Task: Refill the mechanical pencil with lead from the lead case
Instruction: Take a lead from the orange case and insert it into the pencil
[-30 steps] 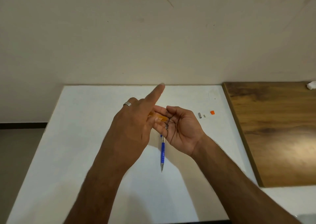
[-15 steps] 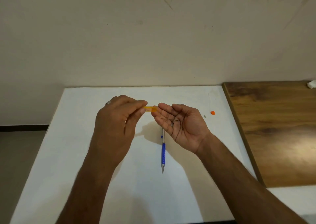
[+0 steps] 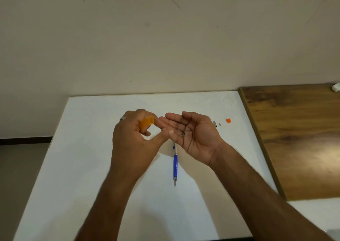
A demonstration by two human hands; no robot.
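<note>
My left hand (image 3: 132, 139) pinches the orange lead case (image 3: 146, 122) at frame centre; my right hand (image 3: 195, 132) lies cupped open, thin leads (image 3: 185, 130) across its palm, the mechanical pencil (image 3: 175, 162) just below it on the white table (image 3: 88, 167)

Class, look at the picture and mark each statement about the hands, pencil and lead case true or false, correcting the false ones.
1. The left hand holds the orange lead case. True.
2. The mechanical pencil is held in the right hand. False: it lies on the white table.
3. The right hand is palm up with thin leads on it. True.
4. The small orange piece sits on the wooden board. False: it is on the white table.
</note>
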